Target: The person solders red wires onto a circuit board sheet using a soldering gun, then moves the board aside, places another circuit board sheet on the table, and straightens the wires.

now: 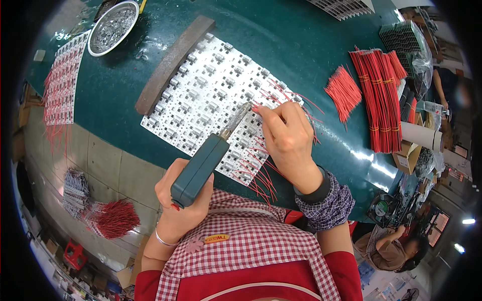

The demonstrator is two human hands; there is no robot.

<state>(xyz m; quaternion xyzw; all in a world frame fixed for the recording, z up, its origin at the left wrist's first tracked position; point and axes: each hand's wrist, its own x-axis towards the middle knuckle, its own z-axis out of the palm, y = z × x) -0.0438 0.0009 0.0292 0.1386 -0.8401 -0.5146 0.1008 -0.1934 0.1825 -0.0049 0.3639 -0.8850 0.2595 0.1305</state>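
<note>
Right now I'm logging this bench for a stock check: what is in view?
Board panel: one, white, bench centre.
Soldering iron: one, teal handle, in left hand, tip on panel.
Loose wires: many, red, panel's near edge.
Wire bundles: several, red, bench right.
Bowl: one, metal, far left.
Bar: one, brown, left of panel.
Second panel: one, white, left edge.
Bench: one, green.
Left hand: grips iron.
Right hand: pinches a wire on panel.
</note>
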